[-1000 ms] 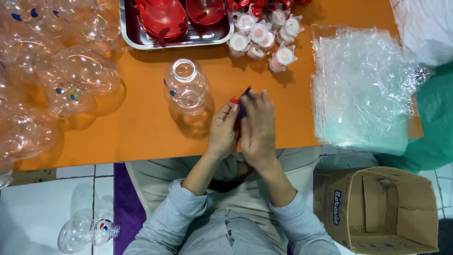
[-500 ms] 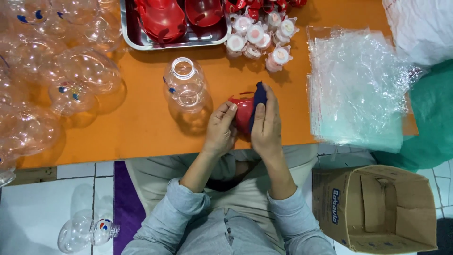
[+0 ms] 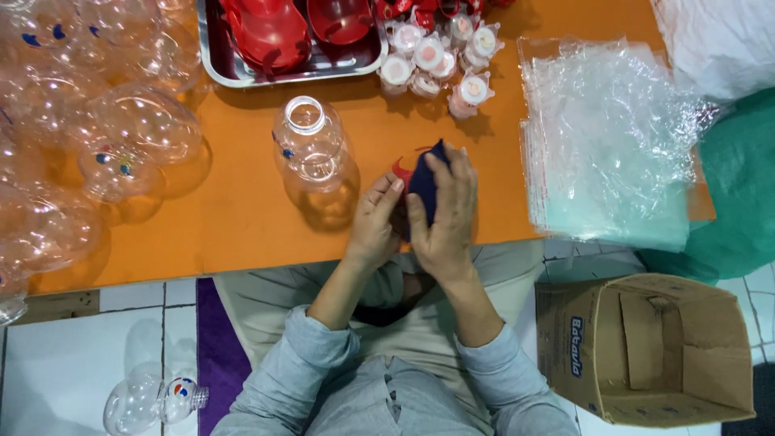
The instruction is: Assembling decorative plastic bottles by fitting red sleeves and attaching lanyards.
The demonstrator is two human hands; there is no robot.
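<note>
Both hands meet over the near edge of the orange counter (image 3: 242, 234). The left hand (image 3: 373, 222) pinches a small red plastic piece (image 3: 401, 173) from the side, while the right hand (image 3: 448, 214) presses a dark blue cloth (image 3: 426, 182) over it with the fingers curled; most of the red piece is hidden under the cloth, so its shape cannot be told. Just beside the hands, to the left, stands an open clear plastic bottle (image 3: 311, 145), upright.

The red piece is held above the counter's edge, over the person's lap, so a slip of the pinch would likely send it to the floor. An elbow or wrist swinging left could also tip the clear bottle, which looks light.

The counter is crowded. A heap of clear round bottles (image 3: 89, 145) fills its left side, a metal tray (image 3: 218, 69) of red parts sits at the far edge, and a cluster of white caps (image 3: 440, 60) lies next to it. A stack of clear plastic bags (image 3: 605, 145) lies on the right. Below, the floor (image 3: 56, 371) is white tile, with an open cardboard box (image 3: 646, 347) on the right and one fallen clear bottle (image 3: 153, 400) on the left.
</note>
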